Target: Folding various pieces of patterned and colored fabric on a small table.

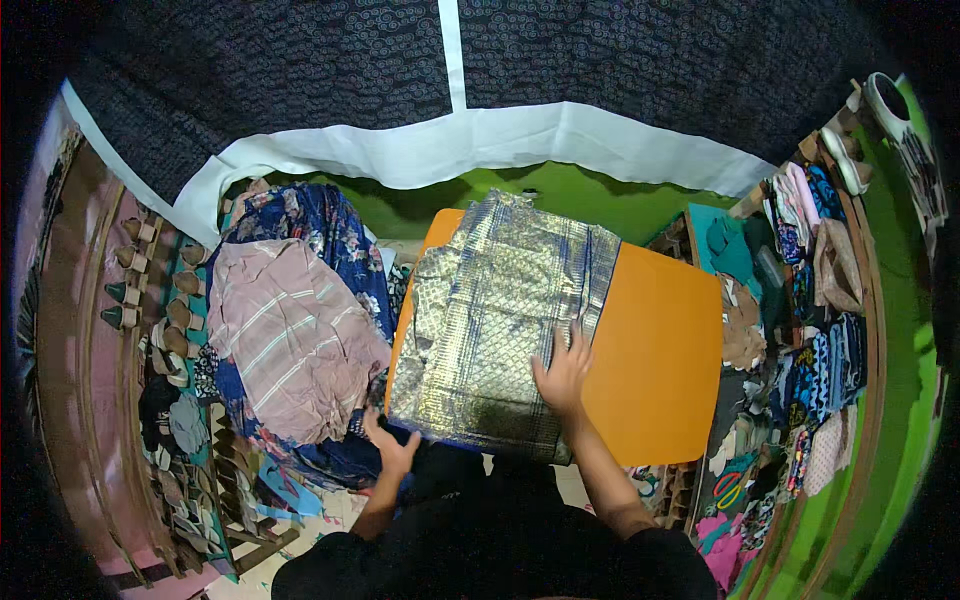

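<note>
A folded cloth with a shiny gold and blue woven pattern (490, 310) lies on an orange board (660, 350) in front of me. My right hand (563, 372) rests flat on the cloth's lower right part, fingers spread. My left hand (392, 450) is at the cloth's lower left corner, by the near edge, fingers apart; whether it grips the edge I cannot tell.
A heap of clothes lies at the left, a pink striped piece (290, 340) on top of a blue flowered one (320, 225). Shelves with small items (150, 330) stand far left. Stacks of fabric scraps (800, 330) fill the right. A dark patterned curtain with white trim (470, 140) hangs behind.
</note>
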`<state>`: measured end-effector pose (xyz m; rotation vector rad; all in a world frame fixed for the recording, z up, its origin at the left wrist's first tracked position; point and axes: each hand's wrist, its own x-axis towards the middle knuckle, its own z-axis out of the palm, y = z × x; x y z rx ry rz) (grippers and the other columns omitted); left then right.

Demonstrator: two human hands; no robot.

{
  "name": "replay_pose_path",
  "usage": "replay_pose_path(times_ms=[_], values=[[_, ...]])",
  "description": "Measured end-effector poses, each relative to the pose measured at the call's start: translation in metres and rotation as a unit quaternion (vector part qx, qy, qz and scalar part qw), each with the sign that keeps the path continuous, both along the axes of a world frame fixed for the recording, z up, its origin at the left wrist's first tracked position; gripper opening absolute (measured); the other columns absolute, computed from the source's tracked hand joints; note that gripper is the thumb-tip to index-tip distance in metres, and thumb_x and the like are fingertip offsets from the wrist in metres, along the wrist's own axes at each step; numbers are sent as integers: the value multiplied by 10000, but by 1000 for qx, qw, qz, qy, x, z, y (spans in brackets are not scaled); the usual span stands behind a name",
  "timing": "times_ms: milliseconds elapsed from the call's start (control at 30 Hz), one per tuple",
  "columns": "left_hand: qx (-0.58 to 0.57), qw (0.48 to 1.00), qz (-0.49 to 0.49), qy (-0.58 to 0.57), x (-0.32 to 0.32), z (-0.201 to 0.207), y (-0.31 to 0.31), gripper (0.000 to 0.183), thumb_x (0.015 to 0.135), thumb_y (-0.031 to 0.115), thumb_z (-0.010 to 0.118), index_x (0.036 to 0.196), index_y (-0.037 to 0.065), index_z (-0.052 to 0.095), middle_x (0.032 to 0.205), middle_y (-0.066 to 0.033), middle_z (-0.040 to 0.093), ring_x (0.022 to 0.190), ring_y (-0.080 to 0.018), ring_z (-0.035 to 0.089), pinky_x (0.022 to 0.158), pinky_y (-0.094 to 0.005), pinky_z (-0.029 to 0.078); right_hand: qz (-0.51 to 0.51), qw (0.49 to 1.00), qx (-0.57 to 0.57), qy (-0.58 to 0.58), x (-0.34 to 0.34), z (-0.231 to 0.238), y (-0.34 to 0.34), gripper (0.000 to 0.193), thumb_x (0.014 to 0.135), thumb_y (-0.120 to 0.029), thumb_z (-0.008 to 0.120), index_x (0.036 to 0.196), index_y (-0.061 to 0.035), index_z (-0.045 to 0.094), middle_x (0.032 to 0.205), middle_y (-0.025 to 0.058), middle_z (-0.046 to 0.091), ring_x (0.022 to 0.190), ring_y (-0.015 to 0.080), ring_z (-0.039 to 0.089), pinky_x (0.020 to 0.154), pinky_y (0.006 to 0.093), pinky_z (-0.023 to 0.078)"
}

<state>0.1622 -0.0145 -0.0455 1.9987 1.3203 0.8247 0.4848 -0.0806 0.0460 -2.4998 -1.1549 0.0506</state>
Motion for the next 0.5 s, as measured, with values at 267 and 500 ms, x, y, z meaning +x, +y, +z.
replay_pose_path(times_ms=[267,500], values=[[-261,965,1,-24,14,1,-19,1124,489,185,790,1242,2,-23,1200,-211,278,1090,-286,324,933,-373,240,-51,997,-48,22,-49,-55,-47,650,693,-375,535,1249,-120,313,1312,164,206,1208,358,161,909,579,106],[-243,969,16,27,-10,-26,-32,886,485,299,782,1159,-3,292,908,-123,538,861,-240,493,788,-357,363,-49,995,-83,-1,-18,-67,-43,646,726,-450,487,1274,-182,275,1349,96,152,1229,310,139,946,539,106]])
